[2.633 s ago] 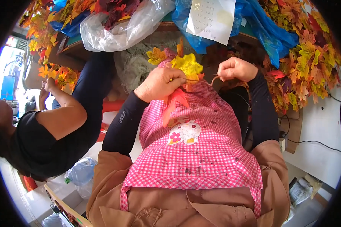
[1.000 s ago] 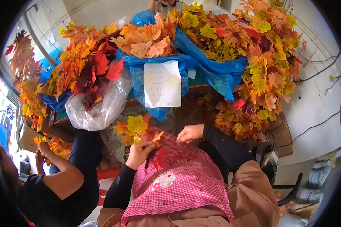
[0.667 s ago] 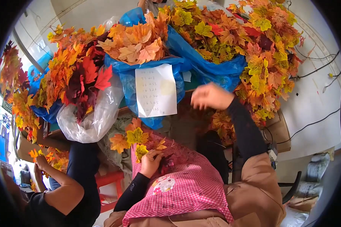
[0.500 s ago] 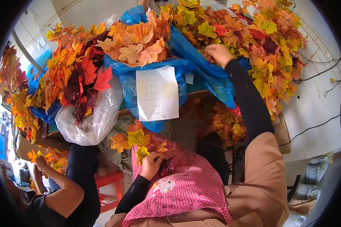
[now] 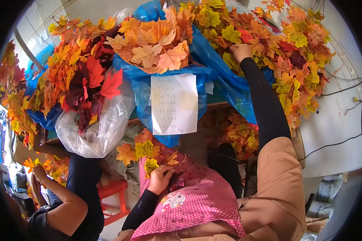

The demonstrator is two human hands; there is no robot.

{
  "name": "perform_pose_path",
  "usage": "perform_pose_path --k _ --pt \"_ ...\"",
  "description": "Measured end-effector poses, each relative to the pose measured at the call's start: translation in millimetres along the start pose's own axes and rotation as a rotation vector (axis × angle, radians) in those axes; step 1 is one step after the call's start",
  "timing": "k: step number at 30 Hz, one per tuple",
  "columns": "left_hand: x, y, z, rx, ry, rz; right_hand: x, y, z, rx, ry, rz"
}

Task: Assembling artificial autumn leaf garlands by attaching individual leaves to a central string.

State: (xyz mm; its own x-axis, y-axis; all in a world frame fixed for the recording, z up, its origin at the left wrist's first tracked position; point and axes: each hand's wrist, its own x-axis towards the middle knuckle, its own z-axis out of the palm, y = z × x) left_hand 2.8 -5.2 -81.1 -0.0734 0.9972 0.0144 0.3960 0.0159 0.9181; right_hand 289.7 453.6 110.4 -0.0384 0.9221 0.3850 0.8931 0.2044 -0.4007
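Over the pink checked apron on my lap, my left hand is closed on a garland of artificial maple leaves. Its yellow and orange leaves fan out above and left of the fingers, and a dark red leaf lies just right of them. My right arm is stretched far forward. At its end my right hand is curled against the large heap of yellow, green and orange maple leaves; its fingertips are partly hidden, so what they grip is unclear.
A blue plastic bag of peach-orange leaves stands ahead, with a handwritten paper sheet on its front. Left of it is a clear bag with red leaves. Another person's arm works at the left beside a red stool.
My right hand has moved slightly farther away, deeper against the leaf heap. My left hand keeps its hold on the garland. The whole view has shifted a little.
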Motion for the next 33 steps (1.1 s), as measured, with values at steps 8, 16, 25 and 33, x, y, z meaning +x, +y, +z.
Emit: perform_pose_path --k 8,16,25,33 --pt "-3.6 -2.1 1.7 -0.039 -0.008 0.034 -30.1 -12.9 -43.4 0.232 0.056 0.111" --pt "-8.2 -0.8 -2.0 0.007 -0.007 0.081 -47.5 6.2 -53.4 0.259 0.386 -0.456" --pt "-7.4 6.9 -4.2 0.047 0.012 0.111 -183.4 -88.2 -77.1 0.775 -0.386 -0.423" --pt "-19.7 6.8 -4.0 0.011 0.016 0.126 -314.8 -120.9 -36.9 0.843 -0.77 -0.205"
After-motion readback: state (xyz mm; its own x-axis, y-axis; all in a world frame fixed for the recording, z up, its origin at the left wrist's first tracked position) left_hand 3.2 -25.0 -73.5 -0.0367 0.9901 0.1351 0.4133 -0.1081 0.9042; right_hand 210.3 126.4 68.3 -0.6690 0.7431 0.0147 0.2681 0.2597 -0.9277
